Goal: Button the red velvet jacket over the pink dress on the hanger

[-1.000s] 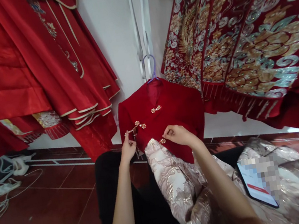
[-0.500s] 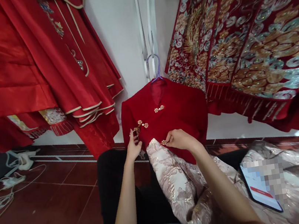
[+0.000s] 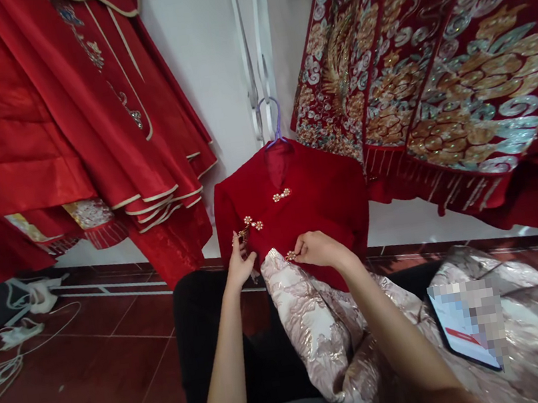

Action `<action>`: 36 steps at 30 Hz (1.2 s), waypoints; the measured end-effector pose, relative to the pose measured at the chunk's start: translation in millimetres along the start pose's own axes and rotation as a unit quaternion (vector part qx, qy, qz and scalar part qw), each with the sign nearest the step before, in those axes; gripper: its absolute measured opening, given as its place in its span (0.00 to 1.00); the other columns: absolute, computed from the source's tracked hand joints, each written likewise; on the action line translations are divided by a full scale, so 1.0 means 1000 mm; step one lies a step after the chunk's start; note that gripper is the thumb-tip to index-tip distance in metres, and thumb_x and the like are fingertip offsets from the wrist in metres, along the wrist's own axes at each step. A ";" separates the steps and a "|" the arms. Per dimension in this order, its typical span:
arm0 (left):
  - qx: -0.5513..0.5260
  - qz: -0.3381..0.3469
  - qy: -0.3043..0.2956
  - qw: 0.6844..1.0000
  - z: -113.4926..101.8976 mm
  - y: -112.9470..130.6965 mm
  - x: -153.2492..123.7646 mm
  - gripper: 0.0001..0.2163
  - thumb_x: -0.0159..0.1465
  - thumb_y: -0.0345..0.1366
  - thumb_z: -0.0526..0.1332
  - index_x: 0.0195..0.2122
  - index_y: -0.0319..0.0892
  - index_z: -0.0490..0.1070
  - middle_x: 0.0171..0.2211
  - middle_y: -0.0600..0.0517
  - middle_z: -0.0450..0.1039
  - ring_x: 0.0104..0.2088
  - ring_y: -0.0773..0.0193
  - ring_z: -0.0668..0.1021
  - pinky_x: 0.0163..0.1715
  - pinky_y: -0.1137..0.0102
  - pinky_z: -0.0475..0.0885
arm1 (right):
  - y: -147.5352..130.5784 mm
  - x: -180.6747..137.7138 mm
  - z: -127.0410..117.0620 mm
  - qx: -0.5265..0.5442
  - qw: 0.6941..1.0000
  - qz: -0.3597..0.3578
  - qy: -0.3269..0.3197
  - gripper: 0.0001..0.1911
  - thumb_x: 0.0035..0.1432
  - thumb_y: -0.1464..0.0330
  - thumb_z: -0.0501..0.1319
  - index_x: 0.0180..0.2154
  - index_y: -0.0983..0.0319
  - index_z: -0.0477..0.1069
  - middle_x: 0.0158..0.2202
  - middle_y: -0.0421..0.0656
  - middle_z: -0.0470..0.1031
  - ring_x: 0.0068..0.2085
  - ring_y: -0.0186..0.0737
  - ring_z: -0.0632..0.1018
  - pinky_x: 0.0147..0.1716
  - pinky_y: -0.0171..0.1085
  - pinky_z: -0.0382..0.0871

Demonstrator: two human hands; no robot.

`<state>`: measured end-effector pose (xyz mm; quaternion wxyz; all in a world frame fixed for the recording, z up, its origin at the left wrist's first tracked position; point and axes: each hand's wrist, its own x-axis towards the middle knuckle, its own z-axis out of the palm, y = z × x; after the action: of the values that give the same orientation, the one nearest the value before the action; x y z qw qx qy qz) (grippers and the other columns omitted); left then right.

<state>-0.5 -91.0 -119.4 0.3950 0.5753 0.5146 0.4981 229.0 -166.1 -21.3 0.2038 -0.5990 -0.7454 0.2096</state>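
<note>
So the plain deep-red fabric jacket [image 3: 319, 184] is on a thin purple hanger [image 3: 278, 119], just in front of the black-trousered lap [image 3: 193, 320]. The right hand [image 3: 320, 249] has its fingers pinched together on 1 gold flower-shaped clasp [image 3: 290, 256]. The left hand [image 3: 241, 269] has fingers loosely parted by a dangly gold ornament [image 3: 244, 235]; can't tell if it's gripped.

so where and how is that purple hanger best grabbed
Probably low on the exposed upper part of the purple hanger, just above the neckline of the red garment, coming from the front, the person's side: it rises bare and thin there, while its lower part mostly disappears inside the garment.
</note>
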 end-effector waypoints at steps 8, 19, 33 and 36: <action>-0.098 0.025 0.023 0.995 0.002 0.016 0.000 0.39 0.55 0.27 0.60 0.67 0.45 0.43 0.53 0.43 0.69 0.50 0.61 0.74 0.55 0.61 0.64 | 0.008 0.003 0.002 0.038 0.999 -0.022 -0.013 0.06 0.49 0.65 0.64 0.25 0.61 0.76 0.28 0.44 0.80 0.30 0.40 0.80 0.29 0.33 0.68; -0.032 0.016 -0.012 0.999 -0.011 0.029 -0.009 0.22 0.45 0.33 0.70 0.42 0.37 0.69 0.27 0.52 0.74 0.31 0.64 0.77 0.41 0.66 0.71 | 0.014 0.010 0.004 0.132 0.989 -0.062 0.003 0.12 0.43 0.62 0.69 0.25 0.61 0.70 0.26 0.41 0.77 0.29 0.37 0.78 0.29 0.32 0.68; -0.043 -0.003 -0.243 0.969 -0.002 0.120 -0.047 0.20 0.45 0.29 0.71 0.41 0.38 0.73 0.40 0.44 0.77 0.38 0.59 0.79 0.41 0.64 0.74 | -0.006 -0.014 -0.036 0.409 0.911 -0.060 -0.015 0.13 0.45 0.61 0.68 0.26 0.62 0.69 0.31 0.44 0.78 0.33 0.37 0.78 0.36 0.38 0.75; -0.020 0.033 -0.210 0.977 0.010 0.112 -0.045 0.12 0.49 0.30 0.68 0.36 0.37 0.73 0.37 0.46 0.77 0.35 0.59 0.80 0.38 0.66 0.75 | -0.012 -0.006 -0.019 0.397 0.914 -0.082 -0.018 0.15 0.45 0.59 0.68 0.27 0.62 0.68 0.30 0.44 0.77 0.32 0.37 0.78 0.35 0.38 0.75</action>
<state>33.1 -152.8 -21.0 0.4890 0.6755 0.3908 0.3897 230.9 -173.1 1.1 0.4280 -0.4018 -0.6506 0.4817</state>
